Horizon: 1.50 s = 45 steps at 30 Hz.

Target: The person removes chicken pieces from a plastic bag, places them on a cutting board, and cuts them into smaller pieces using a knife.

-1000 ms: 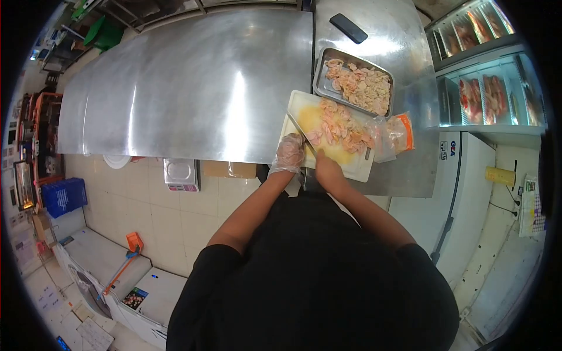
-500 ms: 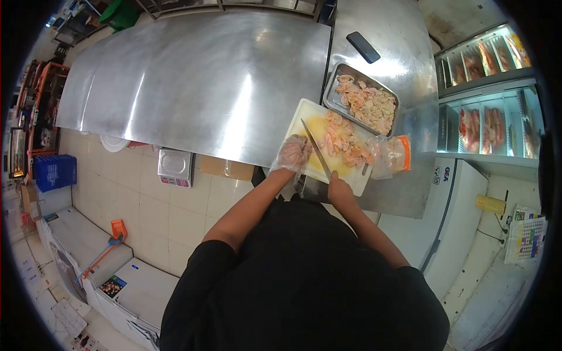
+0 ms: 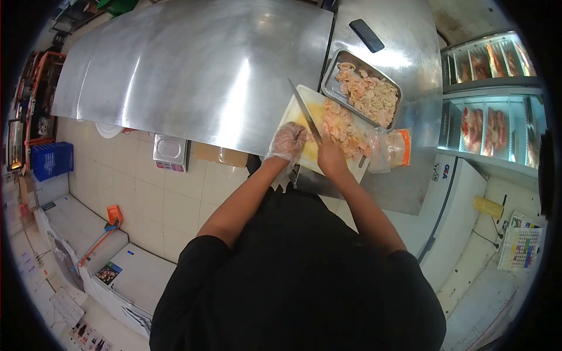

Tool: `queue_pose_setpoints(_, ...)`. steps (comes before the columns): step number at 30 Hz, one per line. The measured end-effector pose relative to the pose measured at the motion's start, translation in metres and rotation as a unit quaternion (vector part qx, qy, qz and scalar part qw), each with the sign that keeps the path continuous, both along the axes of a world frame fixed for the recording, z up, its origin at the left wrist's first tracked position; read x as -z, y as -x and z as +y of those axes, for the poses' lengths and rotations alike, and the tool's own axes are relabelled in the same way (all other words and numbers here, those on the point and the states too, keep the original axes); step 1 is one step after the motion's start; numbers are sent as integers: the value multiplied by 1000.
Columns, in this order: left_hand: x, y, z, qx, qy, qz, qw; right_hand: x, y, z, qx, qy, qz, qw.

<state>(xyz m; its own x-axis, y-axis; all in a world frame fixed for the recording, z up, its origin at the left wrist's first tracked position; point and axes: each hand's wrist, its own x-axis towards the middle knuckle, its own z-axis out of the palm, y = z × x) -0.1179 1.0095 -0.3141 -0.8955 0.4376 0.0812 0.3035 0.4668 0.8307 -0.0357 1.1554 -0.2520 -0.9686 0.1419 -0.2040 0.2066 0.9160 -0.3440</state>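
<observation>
My right hand (image 3: 332,159) grips a long knife (image 3: 305,111) by its handle. The blade slants up and left across the white cutting board (image 3: 287,120), its tip past the far edge. On the board's left part rests my left hand (image 3: 288,140) in a clear plastic glove, fingers curled close to the blade. What those fingers hold is hidden. Pale pink pieces of raw meat, like chicken (image 3: 344,130), lie heaped on the board right of the knife. Behind them, a metal tray (image 3: 332,88) contains many more cut pieces.
A clear plastic bag with an orange band (image 3: 391,149) lies at the board's right end. A dark phone (image 3: 366,35) is on the steel table (image 3: 193,70) section behind the tray. At right stand a lit display fridge (image 3: 489,120) and a white freezer (image 3: 436,202).
My right hand has moved up over the board, carrying the knife up and left, so its tip now passes the board's edge. My left hand stays curled on the board. The view has shifted slightly.
</observation>
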Motion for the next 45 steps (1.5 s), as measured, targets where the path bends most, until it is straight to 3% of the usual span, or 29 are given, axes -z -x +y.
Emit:
queue_pose_setpoints(5,-21,-2,14,-16,3,-36,999,0,-57,13,39,28,-138,989)
queue_pose_setpoints(8,-1,-1,26,-10,63,46,997,-5,-49,8,40,24,-137,990)
queue_pose_setpoints(15,0,-4,27,-5,94,51,994,-3,46,-3,27,55,-87,994)
queue_pose_setpoints(21,-13,-1,20,43,98,36,994,4,51,8,22,87,-65,994)
queue_pose_setpoints(23,-33,-12,24,61,183,84,978,5,36,15,30,93,-78,992)
queue_pose_setpoints(25,-36,-24,26,42,186,91,977,0,9,27,28,160,9,987)
queue_pose_setpoints(29,-9,-21,36,1,215,111,970,-29,-48,67,29,258,11,966)
queue_pose_setpoints(34,2,-13,36,-51,207,115,970,-22,-113,117,102,310,48,944)
queue_pose_setpoints(36,5,-15,35,-99,129,140,977,-20,-132,131,133,316,52,938)
queue_pose_setpoints(41,-11,-17,51,-64,118,121,984,-21,-157,153,158,321,98,929)
queue_pose_setpoints(43,-17,-15,53,17,184,226,956,-22,-161,156,161,326,115,924)
queue_pose_setpoints(45,-2,-1,53,29,180,217,959,-12,-165,157,160,321,131,924)
